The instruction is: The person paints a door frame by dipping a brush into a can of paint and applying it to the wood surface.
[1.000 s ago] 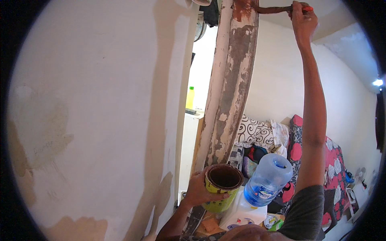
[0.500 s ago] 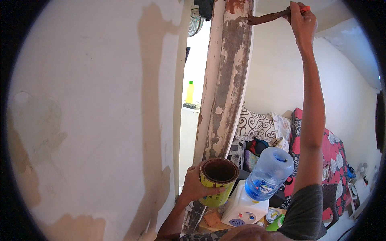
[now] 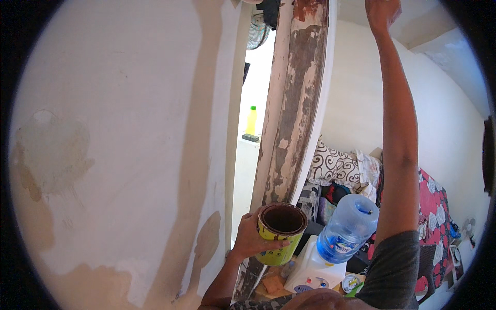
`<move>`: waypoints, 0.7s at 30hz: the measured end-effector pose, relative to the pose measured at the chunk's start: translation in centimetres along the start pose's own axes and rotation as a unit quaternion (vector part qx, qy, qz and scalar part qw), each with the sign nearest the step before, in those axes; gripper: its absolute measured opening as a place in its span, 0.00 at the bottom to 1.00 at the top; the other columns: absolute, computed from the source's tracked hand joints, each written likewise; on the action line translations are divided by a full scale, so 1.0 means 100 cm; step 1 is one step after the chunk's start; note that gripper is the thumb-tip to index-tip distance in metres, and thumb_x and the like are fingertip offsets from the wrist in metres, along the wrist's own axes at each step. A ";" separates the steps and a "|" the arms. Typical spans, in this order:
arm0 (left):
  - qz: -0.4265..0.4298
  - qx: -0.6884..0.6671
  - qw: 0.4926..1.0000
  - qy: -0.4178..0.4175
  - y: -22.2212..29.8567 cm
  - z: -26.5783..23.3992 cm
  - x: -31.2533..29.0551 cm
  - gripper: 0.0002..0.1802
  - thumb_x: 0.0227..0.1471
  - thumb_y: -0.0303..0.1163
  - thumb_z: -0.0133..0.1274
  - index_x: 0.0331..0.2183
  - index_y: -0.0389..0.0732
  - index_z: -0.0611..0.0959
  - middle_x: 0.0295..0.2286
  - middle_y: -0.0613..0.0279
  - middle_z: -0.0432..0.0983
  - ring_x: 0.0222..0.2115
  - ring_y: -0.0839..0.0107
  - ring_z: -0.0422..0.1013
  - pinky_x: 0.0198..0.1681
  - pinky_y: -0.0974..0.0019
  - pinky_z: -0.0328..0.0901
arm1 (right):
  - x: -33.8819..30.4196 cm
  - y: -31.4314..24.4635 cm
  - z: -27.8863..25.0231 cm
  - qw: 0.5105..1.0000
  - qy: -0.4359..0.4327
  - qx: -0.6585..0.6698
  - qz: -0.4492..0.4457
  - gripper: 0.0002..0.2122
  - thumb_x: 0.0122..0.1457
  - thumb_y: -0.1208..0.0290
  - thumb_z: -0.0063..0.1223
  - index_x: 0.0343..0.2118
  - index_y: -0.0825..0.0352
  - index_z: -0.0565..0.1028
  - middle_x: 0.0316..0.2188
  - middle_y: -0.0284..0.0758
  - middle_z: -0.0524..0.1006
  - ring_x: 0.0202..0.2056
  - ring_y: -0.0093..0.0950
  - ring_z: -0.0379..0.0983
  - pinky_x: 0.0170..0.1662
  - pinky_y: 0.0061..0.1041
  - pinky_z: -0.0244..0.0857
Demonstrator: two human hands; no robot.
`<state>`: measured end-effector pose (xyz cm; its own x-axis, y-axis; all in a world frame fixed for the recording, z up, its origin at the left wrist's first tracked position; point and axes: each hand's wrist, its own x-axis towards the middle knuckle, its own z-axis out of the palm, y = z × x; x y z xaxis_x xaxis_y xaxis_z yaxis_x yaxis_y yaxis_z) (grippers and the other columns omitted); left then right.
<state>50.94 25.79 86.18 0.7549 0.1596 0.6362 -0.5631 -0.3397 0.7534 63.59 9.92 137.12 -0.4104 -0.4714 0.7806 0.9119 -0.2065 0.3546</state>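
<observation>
My left hand (image 3: pixel 249 242) is wrapped round a yellow-green paint can (image 3: pixel 279 253), thumb across its front. The can has no lid, and dark brown paint coats its rim and inside. Far above, at the upper edge, my right hand (image 3: pixel 383 14) is closed and partly cut off by the picture. The paintbrush it held a moment ago lies out of view now. Between the hands rises a door frame post (image 3: pixel 297 98) with patchy, peeling paint, bare grey wood and a reddish-brown painted patch near the top.
A water dispenser (image 3: pixel 309 271) with a blue bottle (image 3: pixel 347 227) stands close right of the can. Behind it are patterned cushions (image 3: pixel 333 164) and a red floral cover (image 3: pixel 434 222). A white wall (image 3: pixel 119 155) fills the left. Through the gap, a yellow bottle (image 3: pixel 251 121) stands on a white surface.
My right hand has moved up, taking the paintbrush out of the picture. The view has shifted slightly, while my left hand keeps the can in nearly the same place.
</observation>
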 end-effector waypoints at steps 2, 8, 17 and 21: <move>-0.019 0.004 1.000 0.001 0.002 -0.002 -0.001 0.48 0.25 0.53 0.75 0.48 0.39 0.76 0.40 0.58 0.80 0.42 0.61 0.76 0.54 0.58 0.63 | -0.024 0.000 -0.004 1.000 -0.012 -0.012 0.005 0.10 0.59 0.70 0.50 0.24 0.70 0.73 0.14 0.32 0.72 0.17 0.21 0.67 0.22 0.25 0.62; -0.009 0.024 1.000 -0.010 -0.003 0.001 -0.002 0.48 0.25 0.52 0.75 0.49 0.40 0.76 0.40 0.57 0.80 0.42 0.60 0.76 0.54 0.57 0.63 | -0.069 -0.035 -0.050 0.989 -0.114 -0.030 0.084 0.08 0.58 0.73 0.50 0.24 0.70 0.73 0.14 0.32 0.72 0.18 0.21 0.68 0.24 0.26 0.63; -0.062 -0.046 0.997 -0.017 0.004 0.004 -0.001 0.50 0.23 0.50 0.75 0.50 0.39 0.75 0.41 0.57 0.79 0.45 0.61 0.74 0.58 0.56 0.57 | -0.117 -0.103 -0.172 0.910 -0.366 -0.012 0.193 0.13 0.63 0.64 0.50 0.35 0.72 0.75 0.25 0.33 0.75 0.26 0.19 0.68 0.34 0.20 0.63; -0.063 0.001 0.998 -0.004 -0.012 -0.003 -0.011 0.50 0.22 0.47 0.75 0.50 0.39 0.75 0.43 0.57 0.78 0.46 0.62 0.74 0.59 0.57 0.56 | -0.158 -0.152 -0.202 0.751 -0.576 0.163 0.279 0.07 0.59 0.69 0.56 0.32 0.67 0.78 0.31 0.33 0.79 0.32 0.26 0.76 0.50 0.37 0.63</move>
<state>50.69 26.35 84.67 0.8223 0.1948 0.5347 -0.4626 -0.3186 0.8274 56.27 3.20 109.03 0.1317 0.6858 0.7157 0.9709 0.0565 -0.2327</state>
